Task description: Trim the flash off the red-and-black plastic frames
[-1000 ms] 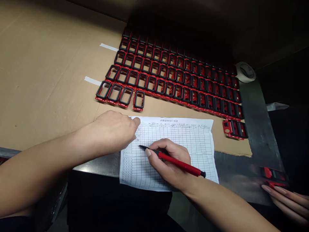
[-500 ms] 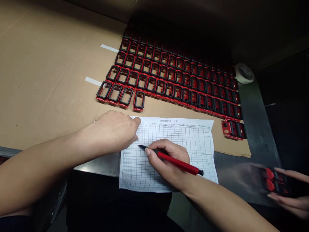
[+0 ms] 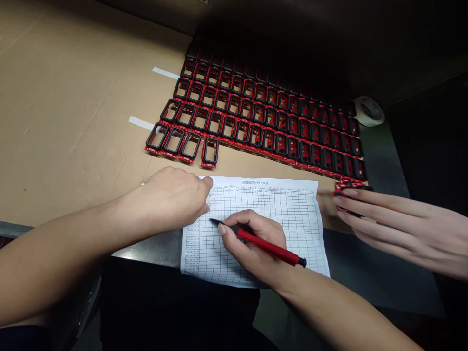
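My right hand (image 3: 256, 239) is closed around a red and black pen (image 3: 270, 247), its dark tip at the left columns of a printed paper form (image 3: 234, 265). Rows and columns cover the sheet, with some handwriting near the top. My left hand (image 3: 179, 197) is curled over the form's upper left edge, thumb and forefinger on the paper; what lies under its fingers, if anything, is hidden. Just beyond the form stand red and black rectangular frames (image 3: 210, 151) in rows, each with an open window.
From the right, another person's hand (image 3: 398, 219) covers red and black parts (image 3: 347, 187) beside the form. A tape roll (image 3: 369, 111) lies at the back right. Cardboard (image 3: 80, 107) covers the metal table (image 3: 153, 251), with white tape strips (image 3: 166, 73) on it.
The other person's hand has come in from the lower right to the parts right of the form. The form's right side has shifted slightly. My hands and the pen have barely moved.
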The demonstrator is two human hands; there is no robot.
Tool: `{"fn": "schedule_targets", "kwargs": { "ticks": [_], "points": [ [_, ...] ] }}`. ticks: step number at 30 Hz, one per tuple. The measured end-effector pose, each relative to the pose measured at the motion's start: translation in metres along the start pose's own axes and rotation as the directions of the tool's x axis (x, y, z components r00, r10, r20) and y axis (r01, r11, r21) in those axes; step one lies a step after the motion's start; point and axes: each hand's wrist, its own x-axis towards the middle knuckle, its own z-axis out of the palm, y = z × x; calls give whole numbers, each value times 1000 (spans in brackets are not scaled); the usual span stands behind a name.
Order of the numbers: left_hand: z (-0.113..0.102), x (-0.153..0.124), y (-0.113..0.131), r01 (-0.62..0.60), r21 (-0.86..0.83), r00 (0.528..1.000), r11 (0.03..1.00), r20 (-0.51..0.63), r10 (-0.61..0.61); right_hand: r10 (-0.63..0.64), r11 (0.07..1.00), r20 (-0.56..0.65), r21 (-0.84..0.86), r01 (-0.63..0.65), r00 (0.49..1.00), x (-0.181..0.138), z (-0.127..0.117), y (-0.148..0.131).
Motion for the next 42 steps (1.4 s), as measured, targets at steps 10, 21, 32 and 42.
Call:
{"fn": "schedule_targets", "kwargs": {
  "ticks": [10,21,32,42],
  "points": [
    [-1,0,1,0,9,1000,1000,8,0,-27,1000,-3,1,27,1000,0,1,2],
    [-1,-1,1,-26,37,1000,999,-12,26,-40,999,-9,12,40,999,0,1,1],
    [4,2,-3,-17,-8,1000,1000,-18,17,-45,999,-7,19,45,999,1,1,1],
    [3,2,-3,-9,-16,1000,1000,-5,9,-111,993,-11,24,111,994,-2,1,2]
  ]
}}
